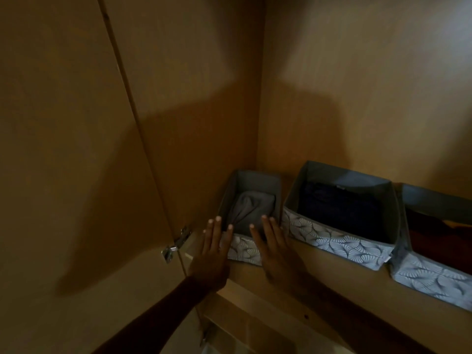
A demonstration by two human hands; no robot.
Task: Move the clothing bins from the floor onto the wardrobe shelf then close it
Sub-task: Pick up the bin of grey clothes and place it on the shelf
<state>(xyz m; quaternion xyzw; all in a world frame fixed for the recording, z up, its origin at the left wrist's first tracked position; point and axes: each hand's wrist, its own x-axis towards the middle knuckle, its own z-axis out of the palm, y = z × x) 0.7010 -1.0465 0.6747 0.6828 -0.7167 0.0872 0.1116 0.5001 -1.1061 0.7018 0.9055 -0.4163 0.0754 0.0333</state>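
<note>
Three grey fabric bins with leaf-patterned fronts stand in a row on the wardrobe shelf [319, 274]. The small left bin [245, 247] sits in the back left corner and holds a folded grey garment. My left hand [213, 254] and my right hand [274, 247] lie flat with straight fingers against its patterned front, fingertips at the rim. The middle bin [337, 241] holds dark blue clothing. The right bin [431, 277] holds something dark red and is cut off by the frame edge.
The open wardrobe door [76, 149] stands at the left, with a metal hinge [176, 245] near my left hand. The wooden side wall [204, 111] and back wall [357, 85] close the shelf space. A lower compartment shows beneath the shelf edge.
</note>
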